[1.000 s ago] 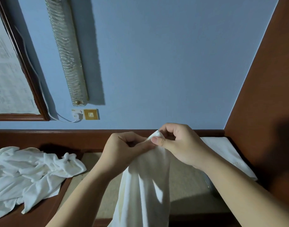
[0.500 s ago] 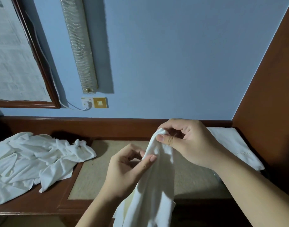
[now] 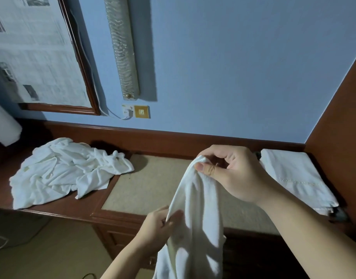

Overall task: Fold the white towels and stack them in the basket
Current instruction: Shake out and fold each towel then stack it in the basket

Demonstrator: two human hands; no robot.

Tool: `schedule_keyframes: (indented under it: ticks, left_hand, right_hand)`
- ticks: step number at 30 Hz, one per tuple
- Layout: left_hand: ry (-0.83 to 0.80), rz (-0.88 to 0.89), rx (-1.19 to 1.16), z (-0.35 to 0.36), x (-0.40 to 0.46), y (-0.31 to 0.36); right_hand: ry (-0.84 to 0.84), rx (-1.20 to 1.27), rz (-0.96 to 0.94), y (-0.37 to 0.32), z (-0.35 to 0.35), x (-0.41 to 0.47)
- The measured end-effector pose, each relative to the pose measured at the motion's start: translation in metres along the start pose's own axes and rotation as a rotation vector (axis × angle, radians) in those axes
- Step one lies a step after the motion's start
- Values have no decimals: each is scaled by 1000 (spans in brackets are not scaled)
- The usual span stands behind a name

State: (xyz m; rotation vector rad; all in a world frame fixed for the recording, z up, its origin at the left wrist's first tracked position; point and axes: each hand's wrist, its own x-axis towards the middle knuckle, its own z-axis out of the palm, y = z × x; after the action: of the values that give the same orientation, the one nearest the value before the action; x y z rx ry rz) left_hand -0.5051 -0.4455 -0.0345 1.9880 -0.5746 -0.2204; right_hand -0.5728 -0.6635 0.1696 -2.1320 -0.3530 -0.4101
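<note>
White towel [image 3: 195, 200], limp and creased, in pinching grip of both hands.

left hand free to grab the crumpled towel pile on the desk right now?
Probably not yet. The left hand pinches the edge of the hanging towel that the right hand holds up. The path to the crumpled towel pile looks unobstructed once it lets go.

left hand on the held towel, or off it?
Touching. Head view: the left hand pinches the hanging towel's left edge low down, while the right hand pinches its top corner.
</note>
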Motion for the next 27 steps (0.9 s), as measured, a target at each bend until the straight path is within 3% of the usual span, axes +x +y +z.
schedule_keyframes:
  ticks: [4,7,11,13,19,23,27]
  left_hand:
    - [-58,-31,180,6,-12,-31]
    - [52,13,244,-9,-8,-30]
    - [342,302,330,-49,3,-1]
    - [345,364,363,-61,9,2]
    - [200,259,373,-57,6,-27]
    - [195,76,387,-50,0,-68]
    - [156,6,384,-41,-9,-90]
  right_hand:
    - [105,116,-40,-7,-15,-8]
    - [183,141,-61,-11,-35,-8]
    - [307,218,-22,-5,-66,-6]
    - [352,282,-7,-2,-76,-7]
    - [322,237,18,2,-69,-11]
    - [395,289,1,1,-68,-12]
    - [344,204,19,5,-70,-7]
